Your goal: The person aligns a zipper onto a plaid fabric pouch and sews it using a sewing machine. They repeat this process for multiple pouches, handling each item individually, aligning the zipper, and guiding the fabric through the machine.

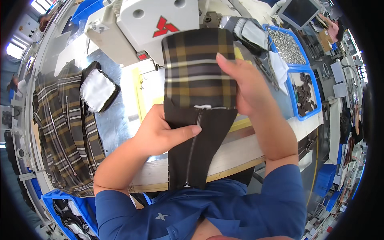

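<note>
In both hands I hold a fabric piece (199, 72), plaid in olive, black and white at the top, with a dark brown lower panel carrying a long zipper (189, 158). My left hand (162, 132) grips the dark panel at its left edge, thumb lying across it beside the zipper. My right hand (244, 84) is closed round the right edge of the plaid part, thumb on its front. Behind the piece stands a white sewing machine (132, 28) with a red emblem; its needle area is partly hidden by the fabric.
Plaid pieces (62, 132) and a white-lined pad (96, 90) lie at the left. At the right are pads (248, 34), scissors (268, 72) and blue trays of metal parts (286, 46) and dark pieces (304, 92). A blue crate (48, 200) stands lower left. Other people work in the background.
</note>
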### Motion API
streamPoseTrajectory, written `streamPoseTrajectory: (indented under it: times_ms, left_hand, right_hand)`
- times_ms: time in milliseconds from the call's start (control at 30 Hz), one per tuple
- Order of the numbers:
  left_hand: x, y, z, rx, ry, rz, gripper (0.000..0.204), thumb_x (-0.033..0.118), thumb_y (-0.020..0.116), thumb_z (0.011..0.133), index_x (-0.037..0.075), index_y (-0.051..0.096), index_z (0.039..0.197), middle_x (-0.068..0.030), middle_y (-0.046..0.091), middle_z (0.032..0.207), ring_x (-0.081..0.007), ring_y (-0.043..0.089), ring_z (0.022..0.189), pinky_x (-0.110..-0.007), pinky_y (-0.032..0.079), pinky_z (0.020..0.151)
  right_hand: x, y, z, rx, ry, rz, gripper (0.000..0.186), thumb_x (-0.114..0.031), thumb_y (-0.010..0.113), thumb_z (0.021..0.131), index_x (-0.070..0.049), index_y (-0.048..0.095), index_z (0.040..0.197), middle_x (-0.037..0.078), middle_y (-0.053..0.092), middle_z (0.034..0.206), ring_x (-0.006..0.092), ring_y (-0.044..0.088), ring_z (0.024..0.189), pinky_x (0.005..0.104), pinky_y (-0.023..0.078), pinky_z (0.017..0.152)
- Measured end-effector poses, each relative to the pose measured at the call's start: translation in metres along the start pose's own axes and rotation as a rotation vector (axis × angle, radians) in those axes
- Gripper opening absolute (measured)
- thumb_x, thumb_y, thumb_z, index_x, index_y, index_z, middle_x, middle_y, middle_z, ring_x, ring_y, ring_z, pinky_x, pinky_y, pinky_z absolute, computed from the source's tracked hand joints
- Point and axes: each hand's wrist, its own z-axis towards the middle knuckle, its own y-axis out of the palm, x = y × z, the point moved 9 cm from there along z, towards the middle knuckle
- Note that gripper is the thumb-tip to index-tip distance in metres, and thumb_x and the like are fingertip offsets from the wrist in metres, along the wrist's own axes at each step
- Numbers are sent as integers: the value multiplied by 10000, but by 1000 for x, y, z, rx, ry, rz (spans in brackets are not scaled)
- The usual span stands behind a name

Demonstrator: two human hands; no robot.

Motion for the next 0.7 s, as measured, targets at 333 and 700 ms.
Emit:
streamPoseTrajectory:
  times_ms: [333,700]
  left_hand:
    - [38,17,-12,-9,347,524,213,53,909,862,19,818,1051,-115,800,1018,-260,766,916,-343,600,859]
    - [70,30,-78,576,1351,1127,315,131,886,749,141,835,1061,-31,723,1155,-209,629,910,-359,460,744]
  right_hand:
    - [9,30,-25,-287,-29,-406,596,-118,897,825,46,671,1352,120,761,1240,184,693,1138,352,537,1025]
    - [2,52,-45,-292,-85,-656,508,-106,842,852,35,666,1307,134,778,1129,188,703,1029,377,558,944]
